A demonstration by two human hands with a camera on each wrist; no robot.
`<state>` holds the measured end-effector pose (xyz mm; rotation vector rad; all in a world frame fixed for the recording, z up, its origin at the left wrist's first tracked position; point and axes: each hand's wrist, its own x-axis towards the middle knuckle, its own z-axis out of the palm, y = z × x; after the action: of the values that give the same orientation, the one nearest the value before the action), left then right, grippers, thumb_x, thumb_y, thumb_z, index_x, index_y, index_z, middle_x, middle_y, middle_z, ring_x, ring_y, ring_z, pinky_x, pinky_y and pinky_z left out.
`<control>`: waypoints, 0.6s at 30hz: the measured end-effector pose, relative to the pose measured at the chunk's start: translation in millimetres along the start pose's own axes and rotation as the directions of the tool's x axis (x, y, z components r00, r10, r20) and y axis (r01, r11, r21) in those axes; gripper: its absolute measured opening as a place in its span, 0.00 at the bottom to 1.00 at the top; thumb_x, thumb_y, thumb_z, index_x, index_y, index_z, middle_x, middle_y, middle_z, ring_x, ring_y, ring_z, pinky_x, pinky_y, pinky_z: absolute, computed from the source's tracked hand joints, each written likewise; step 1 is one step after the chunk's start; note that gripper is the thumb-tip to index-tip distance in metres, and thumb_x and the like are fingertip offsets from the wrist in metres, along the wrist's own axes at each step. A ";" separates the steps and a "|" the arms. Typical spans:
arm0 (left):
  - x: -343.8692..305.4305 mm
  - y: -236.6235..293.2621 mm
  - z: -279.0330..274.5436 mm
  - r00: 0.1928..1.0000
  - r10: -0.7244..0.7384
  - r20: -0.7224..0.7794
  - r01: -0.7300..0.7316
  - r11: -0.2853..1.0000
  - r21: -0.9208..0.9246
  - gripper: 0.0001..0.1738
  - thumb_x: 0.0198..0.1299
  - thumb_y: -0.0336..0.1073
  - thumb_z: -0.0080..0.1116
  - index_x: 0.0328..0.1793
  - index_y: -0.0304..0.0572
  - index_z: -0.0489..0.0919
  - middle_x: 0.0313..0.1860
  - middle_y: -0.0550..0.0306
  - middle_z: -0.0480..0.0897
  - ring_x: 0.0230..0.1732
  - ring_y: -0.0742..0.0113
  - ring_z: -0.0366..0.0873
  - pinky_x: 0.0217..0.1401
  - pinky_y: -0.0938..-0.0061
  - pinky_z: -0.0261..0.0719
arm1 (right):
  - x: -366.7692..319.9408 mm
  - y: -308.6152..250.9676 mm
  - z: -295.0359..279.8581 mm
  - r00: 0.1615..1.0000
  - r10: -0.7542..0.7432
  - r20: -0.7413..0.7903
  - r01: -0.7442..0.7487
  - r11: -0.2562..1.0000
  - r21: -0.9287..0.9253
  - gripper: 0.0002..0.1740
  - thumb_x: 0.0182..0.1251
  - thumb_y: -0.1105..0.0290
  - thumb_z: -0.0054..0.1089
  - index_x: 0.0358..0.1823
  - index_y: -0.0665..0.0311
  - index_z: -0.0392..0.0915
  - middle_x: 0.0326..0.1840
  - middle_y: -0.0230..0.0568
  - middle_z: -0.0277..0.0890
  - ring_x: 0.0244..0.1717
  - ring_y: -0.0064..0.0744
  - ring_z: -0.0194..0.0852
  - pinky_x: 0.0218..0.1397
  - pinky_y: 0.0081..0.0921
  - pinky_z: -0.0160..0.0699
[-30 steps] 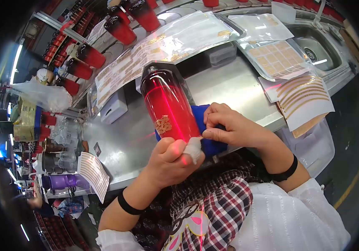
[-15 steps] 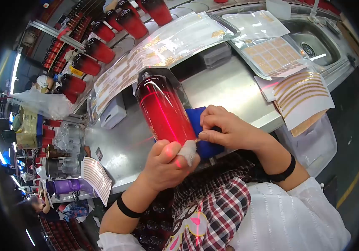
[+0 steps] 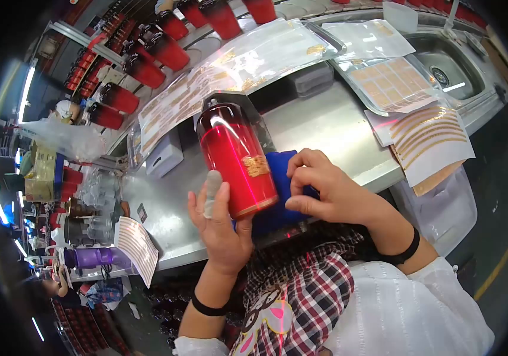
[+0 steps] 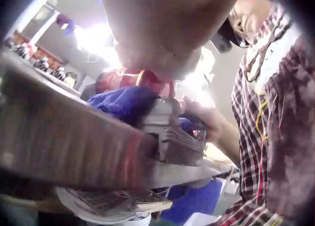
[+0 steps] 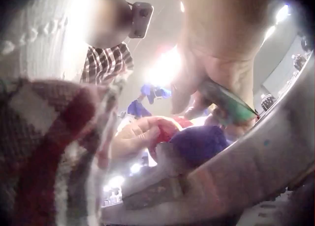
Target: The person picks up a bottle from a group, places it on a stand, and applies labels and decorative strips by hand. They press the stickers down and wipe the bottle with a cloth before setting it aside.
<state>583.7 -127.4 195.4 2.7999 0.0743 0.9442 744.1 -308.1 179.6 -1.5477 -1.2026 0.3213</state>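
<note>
**A:** So what's the bench and the room looking like?

**B:** Everything's sitting on a steel bench (image 3: 325, 127) that's running off to a sink (image 3: 449, 65) at the far right. Sheets of gold decals (image 3: 432, 139) are lying all over it. Rows of red tumblers (image 3: 147, 68) are lining up at the back left, and a purple bottle (image 3: 91, 258) is lying at the near left. It's looking like a busy workshop floor, with strip lights glowing on the left.

**A:** And which way is the bottle pointing?

**B:** The red bottle (image 3: 237, 157) is lying on a blue cloth (image 3: 280, 178) at the bench's near edge. Its long axis is running away from the person, with the cap aiming far left and the base coming toward the chest. A gold decal (image 3: 256, 166) is facing up. The left hand (image 3: 221, 222) is pressing its side near the base, fingers straight and slightly apart, one wrapped in tape. The right hand (image 3: 325, 187) is resting on the cloth just beside it, fingers curling round a green flat tool (image 5: 229, 103).
</note>
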 end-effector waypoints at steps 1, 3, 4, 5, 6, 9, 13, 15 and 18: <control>-9.0 -3.3 5.5 0.999 -0.037 -0.005 0.037 0.998 -0.051 0.30 0.67 0.42 0.59 0.70 0.35 0.67 0.70 0.36 0.70 0.71 0.39 0.66 0.78 0.44 0.45 | 0.2 -3.3 3.2 0.998 -0.056 0.002 0.056 0.998 -0.038 0.13 0.58 0.63 0.71 0.31 0.61 0.75 0.47 0.44 0.68 0.54 0.48 0.64 0.60 0.39 0.65; -23.1 -8.6 17.5 0.994 -0.110 -0.015 0.106 0.983 -0.151 0.31 0.67 0.42 0.59 0.71 0.34 0.65 0.70 0.35 0.69 0.71 0.38 0.65 0.79 0.43 0.43 | 1.9 -4.0 11.6 0.996 -0.089 -0.021 0.087 0.992 -0.092 0.14 0.54 0.67 0.74 0.30 0.61 0.73 0.48 0.44 0.67 0.55 0.49 0.64 0.61 0.40 0.65; -24.9 -8.1 17.3 0.993 -0.113 0.021 0.115 0.981 -0.159 0.34 0.68 0.45 0.58 0.72 0.32 0.63 0.73 0.34 0.65 0.74 0.40 0.61 0.80 0.46 0.42 | 2.7 -3.5 14.1 0.995 -0.099 -0.026 0.095 0.989 -0.115 0.15 0.53 0.68 0.74 0.31 0.61 0.73 0.48 0.44 0.67 0.55 0.50 0.64 0.61 0.41 0.65; -24.7 -7.8 17.3 0.985 -0.171 0.013 0.166 0.932 -0.322 0.34 0.68 0.45 0.58 0.72 0.32 0.62 0.73 0.35 0.64 0.75 0.42 0.60 0.80 0.48 0.43 | 3.5 -3.3 15.3 0.994 -0.107 -0.032 0.102 0.985 -0.140 0.15 0.52 0.69 0.74 0.31 0.62 0.72 0.48 0.45 0.67 0.55 0.50 0.64 0.61 0.41 0.65; -23.2 -7.4 17.0 0.974 -0.226 0.015 0.206 0.855 -0.476 0.35 0.68 0.46 0.57 0.73 0.32 0.61 0.73 0.36 0.64 0.75 0.44 0.59 0.80 0.50 0.44 | 3.9 -3.2 15.9 0.994 -0.106 -0.037 0.099 0.985 -0.143 0.15 0.52 0.69 0.74 0.31 0.62 0.72 0.48 0.45 0.67 0.55 0.50 0.64 0.61 0.42 0.65; -10.6 3.8 17.5 0.925 -0.374 0.066 0.304 0.623 -0.721 0.37 0.68 0.48 0.57 0.73 0.31 0.59 0.73 0.39 0.62 0.76 0.50 0.56 0.79 0.56 0.46 | 3.5 -4.0 18.5 0.995 -0.085 -0.043 0.078 0.986 -0.147 0.15 0.52 0.70 0.74 0.31 0.62 0.72 0.48 0.45 0.67 0.55 0.51 0.64 0.60 0.42 0.66; -8.3 6.4 23.4 0.919 -0.384 0.091 0.350 0.685 -0.639 0.37 0.69 0.44 0.53 0.75 0.31 0.54 0.77 0.42 0.56 0.79 0.55 0.50 0.80 0.61 0.44 | 4.1 -4.4 19.3 0.997 -0.063 -0.041 0.056 0.986 -0.156 0.15 0.52 0.70 0.73 0.31 0.63 0.72 0.48 0.46 0.67 0.55 0.51 0.64 0.60 0.43 0.66; -9.6 6.2 23.9 0.916 -0.393 0.082 0.345 0.665 -0.662 0.37 0.69 0.44 0.55 0.75 0.31 0.55 0.77 0.43 0.56 0.78 0.55 0.51 0.80 0.61 0.44 | 3.7 -3.5 19.8 0.997 -0.065 -0.037 0.058 0.986 -0.159 0.15 0.53 0.70 0.73 0.31 0.63 0.72 0.48 0.46 0.67 0.55 0.51 0.64 0.60 0.43 0.66; -8.5 7.7 26.6 0.908 -0.417 0.047 0.346 0.679 -0.648 0.39 0.66 0.47 0.58 0.74 0.31 0.56 0.72 0.42 0.60 0.75 0.53 0.55 0.78 0.60 0.48 | 4.1 -2.9 20.5 0.997 -0.067 -0.035 0.060 0.985 -0.163 0.14 0.53 0.71 0.72 0.31 0.63 0.71 0.48 0.46 0.67 0.55 0.51 0.64 0.59 0.43 0.66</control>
<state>592.9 -140.1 171.0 1.9809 0.2828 0.8065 729.5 -293.3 176.1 -1.6434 -1.2695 0.1527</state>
